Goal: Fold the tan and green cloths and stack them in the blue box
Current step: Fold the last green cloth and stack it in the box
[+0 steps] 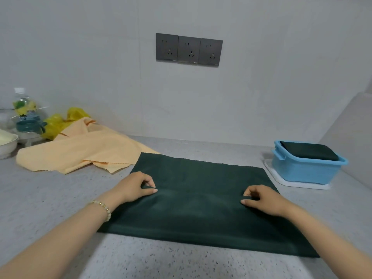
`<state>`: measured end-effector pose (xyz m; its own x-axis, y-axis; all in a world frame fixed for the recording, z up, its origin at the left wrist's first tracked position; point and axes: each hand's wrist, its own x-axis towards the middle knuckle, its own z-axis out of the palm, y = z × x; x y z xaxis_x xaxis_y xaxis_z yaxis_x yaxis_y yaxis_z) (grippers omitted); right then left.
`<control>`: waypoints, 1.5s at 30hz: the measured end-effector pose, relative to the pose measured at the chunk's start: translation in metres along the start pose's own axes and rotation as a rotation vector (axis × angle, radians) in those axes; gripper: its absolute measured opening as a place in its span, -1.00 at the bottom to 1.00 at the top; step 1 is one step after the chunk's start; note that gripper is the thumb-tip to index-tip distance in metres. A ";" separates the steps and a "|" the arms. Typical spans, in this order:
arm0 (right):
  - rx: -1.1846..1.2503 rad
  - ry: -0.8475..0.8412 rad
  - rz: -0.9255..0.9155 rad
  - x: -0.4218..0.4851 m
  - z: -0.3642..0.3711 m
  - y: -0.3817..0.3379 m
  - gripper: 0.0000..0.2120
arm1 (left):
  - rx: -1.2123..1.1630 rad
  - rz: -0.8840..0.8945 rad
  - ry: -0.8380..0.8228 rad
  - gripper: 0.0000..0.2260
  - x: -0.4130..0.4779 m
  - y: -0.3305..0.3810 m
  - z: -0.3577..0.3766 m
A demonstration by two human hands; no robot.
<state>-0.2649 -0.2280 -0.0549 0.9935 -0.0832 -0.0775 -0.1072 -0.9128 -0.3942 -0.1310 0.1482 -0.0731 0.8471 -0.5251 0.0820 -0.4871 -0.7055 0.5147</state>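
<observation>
Head view: green cloth (201,200) lies flat on the speckled grey table (50,198), centre of frame, dark green w/ pinked edges, looks folded once w/ a smooth fold along its near edge. Left hand (136,187) and right hand (261,199) both rest on it mid-way, fingers curled, thumb & forefinger pinched on a small ridge of the fabric; hands well apart, one near each end. Beaded bracelet (101,209) on left wrist.

Tan cloth (80,152) sits crumpled & unfolded at back left, its near corner just beside the green cloth's far-left corner. Blue box (306,168) at right, near the wall, on a white tray (281,181); a folded dark green cloth (308,151) already inside, top showing above the rim.

Other stuff, far left: yellow plastic bag (58,122) behind the tan cloth, clear bottle (25,109), white bowl (8,143). Three grey sockets (189,49) on the wall. Nothing lies btwn green cloth and box.
</observation>
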 end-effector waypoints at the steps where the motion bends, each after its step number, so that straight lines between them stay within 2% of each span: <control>1: 0.021 0.035 0.007 0.002 0.003 0.001 -0.85 | -0.013 -0.005 0.017 -0.90 0.002 -0.001 0.003; 6: 0.044 0.142 0.057 0.008 0.010 0.002 -0.85 | 0.004 -0.042 0.089 -0.86 0.007 0.001 0.007; 16: -0.043 0.218 0.136 0.012 0.016 -0.009 -0.88 | 0.104 -0.124 0.115 -0.84 0.013 0.005 0.012; 18: -0.057 0.222 0.144 0.012 0.017 -0.011 -0.90 | 0.095 -0.126 0.137 -0.85 0.011 0.009 0.012; 20: -0.110 0.239 0.149 0.009 0.017 -0.015 -0.97 | 0.192 -0.094 0.182 -0.91 0.008 0.017 0.014; 22: -0.299 0.271 0.118 0.007 0.022 -0.023 -0.80 | 0.328 -0.029 0.241 -0.82 0.002 0.028 0.021; 24: -0.337 0.325 0.047 0.004 0.033 -0.041 -0.66 | 0.292 0.053 0.280 -0.71 -0.008 0.046 0.037; 27: -0.185 0.289 -0.060 -0.002 0.056 -0.081 -0.61 | 0.178 0.107 0.225 -0.64 -0.021 0.080 0.068; 31: -0.192 0.164 -0.082 -0.008 0.092 -0.121 -0.55 | 0.226 0.022 0.060 -0.57 -0.025 0.096 0.097; 33: -0.201 0.135 -0.071 -0.009 0.104 -0.127 -0.53 | 0.276 0.010 0.031 -0.56 -0.027 0.094 0.104; 38: -0.216 0.167 -0.018 -0.017 0.117 -0.113 -0.50 | 0.341 0.000 0.049 -0.55 -0.028 0.088 0.109; 45: -0.218 0.187 0.171 -0.042 0.091 -0.036 -0.43 | 0.342 -0.014 0.017 -0.49 -0.028 0.089 0.109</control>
<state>-0.3057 -0.1548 -0.1210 0.9539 -0.2957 0.0517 -0.2820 -0.9418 -0.1832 -0.2215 0.0478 -0.1229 0.8562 -0.5083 0.0925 -0.5161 -0.8328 0.2005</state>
